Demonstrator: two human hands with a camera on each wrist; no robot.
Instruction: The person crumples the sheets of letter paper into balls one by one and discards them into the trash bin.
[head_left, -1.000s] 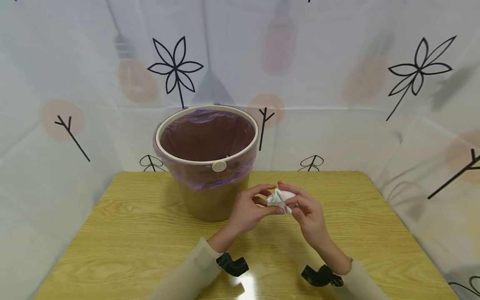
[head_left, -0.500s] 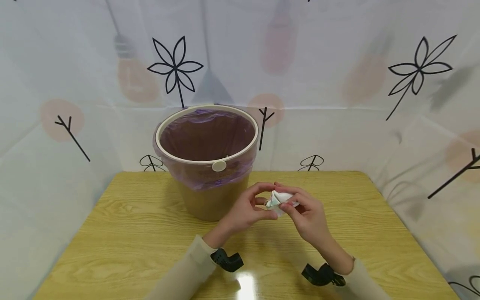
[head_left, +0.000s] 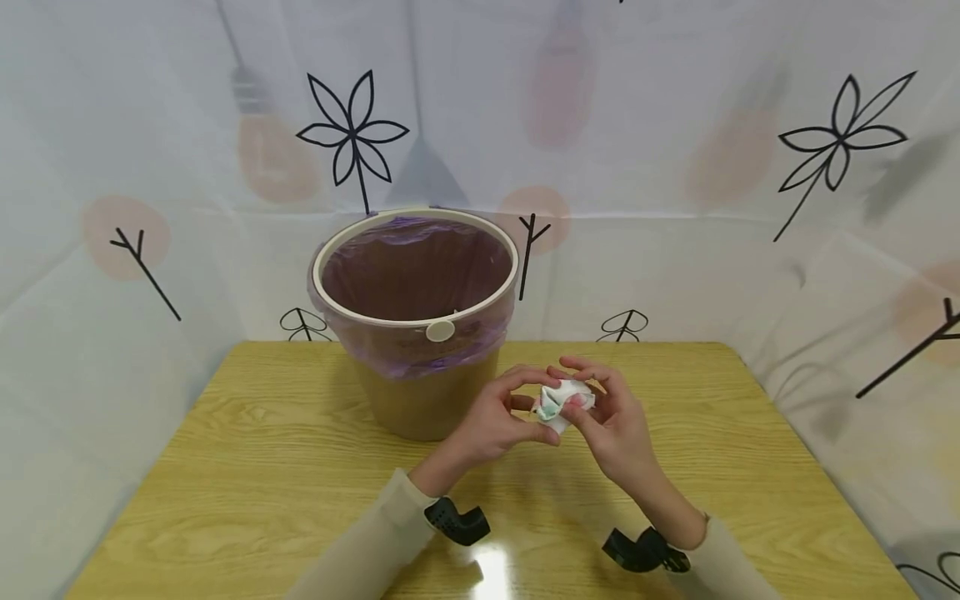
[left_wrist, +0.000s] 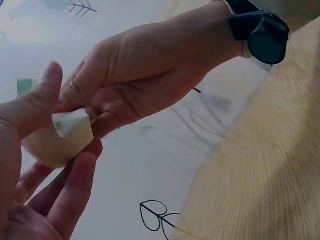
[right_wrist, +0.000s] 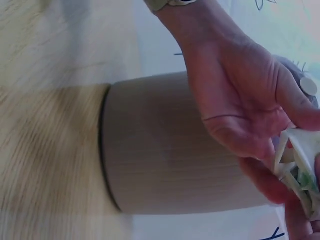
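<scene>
In the head view a small crumpled piece of white paper [head_left: 556, 401] with green and pink print is held between both hands above the table. My left hand [head_left: 486, 427] grips its left side with curled fingers and thumb. From the right, my right hand [head_left: 621, 429] pinches it, the thumb across the front and two fingers raised behind. Seen from the left wrist, the paper [left_wrist: 62, 142] is folded into a compact lump between the fingers of both hands. The right wrist view catches its creased, layered edge [right_wrist: 300, 167], partly cut off by the frame.
A tan trash bin [head_left: 420, 404] lined with a purple bag [head_left: 405, 354] stands on the wooden table [head_left: 285, 492], just behind and left of my hands. Its pale rim [head_left: 318, 287] faces up. A patterned white cloth [head_left: 637, 250] hangs behind and at both sides.
The paper has turned between my hands, showing more of its printed face. My right thumb has come onto its front, and two right fingers have lifted. The bin stays put.
</scene>
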